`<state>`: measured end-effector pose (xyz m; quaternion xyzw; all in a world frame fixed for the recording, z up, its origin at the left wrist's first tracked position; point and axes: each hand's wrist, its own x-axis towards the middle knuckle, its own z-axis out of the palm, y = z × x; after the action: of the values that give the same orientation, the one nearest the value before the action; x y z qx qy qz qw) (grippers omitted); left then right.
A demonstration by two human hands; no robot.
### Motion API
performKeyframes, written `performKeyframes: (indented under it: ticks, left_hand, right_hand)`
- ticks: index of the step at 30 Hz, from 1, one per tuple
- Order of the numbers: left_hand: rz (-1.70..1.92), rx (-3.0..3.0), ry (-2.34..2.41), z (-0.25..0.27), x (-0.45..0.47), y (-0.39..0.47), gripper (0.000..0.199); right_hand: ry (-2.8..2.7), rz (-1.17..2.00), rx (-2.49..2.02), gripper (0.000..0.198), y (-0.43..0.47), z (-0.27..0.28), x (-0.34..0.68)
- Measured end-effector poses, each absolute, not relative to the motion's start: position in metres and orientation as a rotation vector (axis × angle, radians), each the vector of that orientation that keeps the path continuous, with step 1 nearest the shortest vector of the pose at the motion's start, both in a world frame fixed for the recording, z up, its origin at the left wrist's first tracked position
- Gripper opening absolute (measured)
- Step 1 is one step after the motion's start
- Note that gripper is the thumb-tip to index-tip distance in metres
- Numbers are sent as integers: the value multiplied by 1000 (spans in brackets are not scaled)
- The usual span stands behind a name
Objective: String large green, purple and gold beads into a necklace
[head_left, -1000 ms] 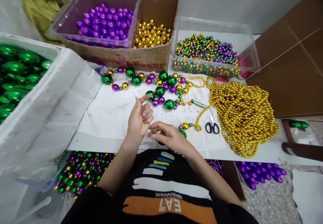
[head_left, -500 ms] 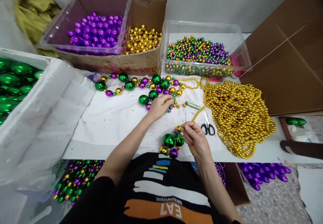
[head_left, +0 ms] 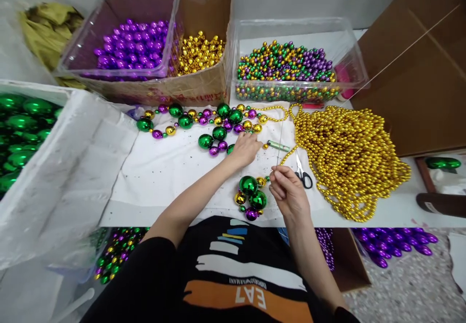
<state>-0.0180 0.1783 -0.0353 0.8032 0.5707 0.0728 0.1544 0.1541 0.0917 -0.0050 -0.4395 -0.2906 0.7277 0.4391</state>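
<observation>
On the white cloth (head_left: 174, 168), my left hand (head_left: 246, 149) reaches down with bent fingers pressed together over the spot of some small loose beads. What it pinches is hidden. My right hand (head_left: 289, 189) pinches a thin thread (head_left: 280, 143) between thumb and fingertips; the thread runs up and away. Just left of that hand lies a cluster of strung beads (head_left: 258, 200) in green, gold and purple. Beyond my left hand are big green beads (head_left: 206, 141) and purple beads (head_left: 214, 150). A green tube-like thing (head_left: 278, 146) and black-handled scissors (head_left: 307, 180) lie near my right hand.
A heap of gold bead chains (head_left: 349, 163) spreads on the right. Behind stand a clear bin (head_left: 302, 86) of small mixed beads and a cardboard box (head_left: 153, 90) holding purple and gold beads. A strung bead garland (head_left: 185, 121) lies across the back. Green beads (head_left: 25, 134) fill a box at left.
My left hand has moved right and turned down over the small beads. My right hand has shifted slightly up and right, and the bead cluster has separated from it.
</observation>
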Motion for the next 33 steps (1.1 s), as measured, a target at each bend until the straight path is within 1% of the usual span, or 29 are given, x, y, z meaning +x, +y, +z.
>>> performKeyframes:
  ticks: [3,5,7,8,10,12,15,18,33]
  left_hand:
    - [250,2285,1623,-40,-11,180,29]
    - [400,2143,1607,-37,-15,181,21]
    - [668,1844,1539,-32,-25,180,12]
    - [815,1637,1473,-28,-31,178,12]
    - [1040,1188,1285,-22,-44,170,17]
    - [1148,833,1104,-18,-54,161,20]
    - [1208,565,978,-14,-64,150,20]
    - [1249,461,970,-12,-69,146,18]
    - [1278,418,948,-16,-78,142,16]
  right_hand:
    - [-737,1791,-1102,17,92,-2,152]
    - [-737,1770,-1115,17,90,-4,153]
    - [-746,1726,-1156,17,87,-7,156]
    - [-761,1700,-1184,17,85,-10,157]
    - [-822,1656,-1247,17,82,-13,160]
    - [-917,1636,-1297,17,80,-15,162]
    - [-1052,1642,-1322,18,76,-13,162]
    - [-1139,1647,-1310,17,73,-9,161]
    - [-1183,1624,-1337,16,72,-8,162]
